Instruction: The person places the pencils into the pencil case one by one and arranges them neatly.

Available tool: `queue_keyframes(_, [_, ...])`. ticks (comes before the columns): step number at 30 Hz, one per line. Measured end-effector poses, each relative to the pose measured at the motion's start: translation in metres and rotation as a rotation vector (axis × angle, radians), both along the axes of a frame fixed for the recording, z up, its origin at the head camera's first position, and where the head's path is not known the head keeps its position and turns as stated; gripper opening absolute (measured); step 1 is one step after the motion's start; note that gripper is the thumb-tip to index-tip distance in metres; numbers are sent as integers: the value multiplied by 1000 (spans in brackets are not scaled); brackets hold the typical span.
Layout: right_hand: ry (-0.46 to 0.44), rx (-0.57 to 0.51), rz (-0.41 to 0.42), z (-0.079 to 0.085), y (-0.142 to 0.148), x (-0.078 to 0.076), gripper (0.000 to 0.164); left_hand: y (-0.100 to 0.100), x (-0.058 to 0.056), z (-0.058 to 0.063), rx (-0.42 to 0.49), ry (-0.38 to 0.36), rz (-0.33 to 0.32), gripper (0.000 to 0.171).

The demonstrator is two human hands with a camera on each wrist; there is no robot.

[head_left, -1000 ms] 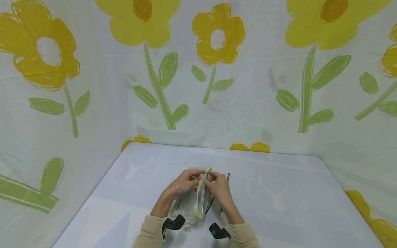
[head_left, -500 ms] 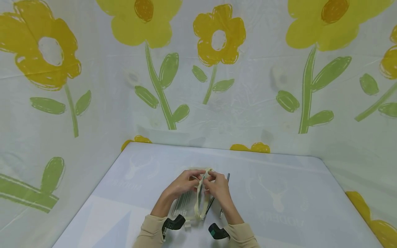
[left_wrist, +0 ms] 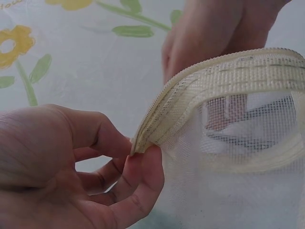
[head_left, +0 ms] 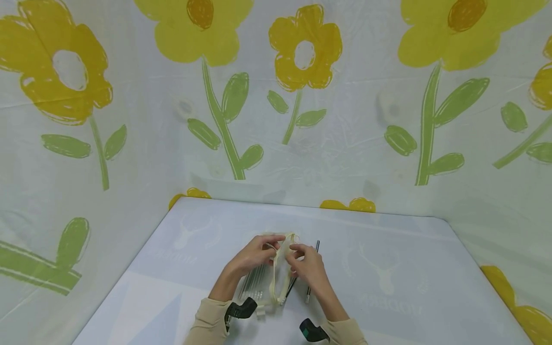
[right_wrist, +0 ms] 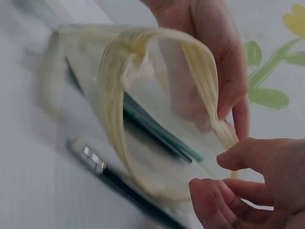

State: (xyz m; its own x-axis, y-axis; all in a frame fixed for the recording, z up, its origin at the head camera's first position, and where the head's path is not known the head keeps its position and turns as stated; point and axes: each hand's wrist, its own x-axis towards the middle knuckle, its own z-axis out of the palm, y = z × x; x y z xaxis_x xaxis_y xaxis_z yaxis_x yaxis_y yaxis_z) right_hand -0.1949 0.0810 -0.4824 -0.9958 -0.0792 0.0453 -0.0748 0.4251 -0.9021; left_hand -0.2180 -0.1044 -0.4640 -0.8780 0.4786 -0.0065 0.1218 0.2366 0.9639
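A see-through mesh zip pouch [head_left: 281,268] with cream edging stands with its mouth open between the hands. My left hand [head_left: 258,251] pinches the zipper edge [left_wrist: 147,129] between thumb and fingers. My right hand [head_left: 308,263] is beside the mouth, its thumb and fingers [right_wrist: 207,195] parted and nothing seen between them. Through the mouth, dark green pencils [right_wrist: 147,126] show in the right wrist view; their lower parts are hidden by the pouch. A dark pencil [right_wrist: 128,191] with a silver ferrule lies outside the pouch, blurred.
Another dark pencil [head_left: 313,270] lies on the table right of the pouch. Several thin, pale, see-through sticks [head_left: 254,282] lie to its left. The white table [head_left: 388,306] meets a flower-printed curtain [head_left: 353,143] at its far edge.
A teal pencil between the right fingers has slid down into the pouch and been let go. The right hand has since drawn back slightly to the right; the left hand stays put.
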Motion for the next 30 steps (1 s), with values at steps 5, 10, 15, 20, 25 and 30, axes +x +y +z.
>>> queue_keyframes(5, [3,69,-46,-7,19,6,40,0,-2,-2,6,-7,7,49])
queue_keyframes(10, [5,94,-104,-16,34,10,42,-1,-4,-3,-6,-21,11,49])
queue_keyframes(15, [-4,91,-137,-23,43,12,46,-1,-3,-4,-9,-25,11,49])
queue_keyframes(20, [0,122,-163,-25,46,10,51,0,-2,-4,-9,-26,8,50])
queue_keyframes(25, [40,193,-190,-23,48,9,54,-1,-1,-4,-27,-4,12,50])
queue_keyframes(30, [59,249,-203,-24,50,7,57,-1,-2,-4,-26,-4,18,50])
